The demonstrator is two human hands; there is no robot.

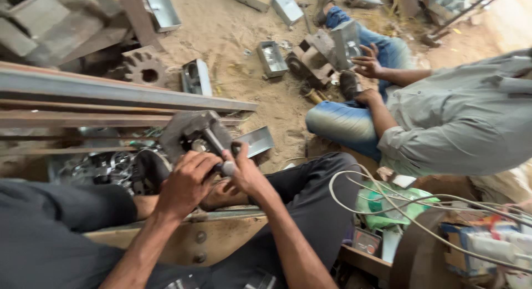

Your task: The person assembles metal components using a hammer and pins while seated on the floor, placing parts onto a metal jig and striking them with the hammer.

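Both my hands meet at a heavy grey metal press block point(188, 131) with a steel lever handle point(216, 147) sticking out toward me. My left hand point(185, 183) is closed around the near end of the handle. My right hand point(244, 172) grips the handle's knob beside it. A shiny folded sheet-metal box piece point(256, 140) lies just right of the block. My bare foot point(224, 195) rests under the hands, and my legs are in black trousers.
Long steel bars point(111, 95) run across the left. A gear wheel point(143, 67) and several metal box pieces point(271, 57) lie on sandy ground. Another person in a grey shirt point(460, 123) and jeans sits at right by a second press point(316, 59). White cables point(399, 206) cross the lower right.
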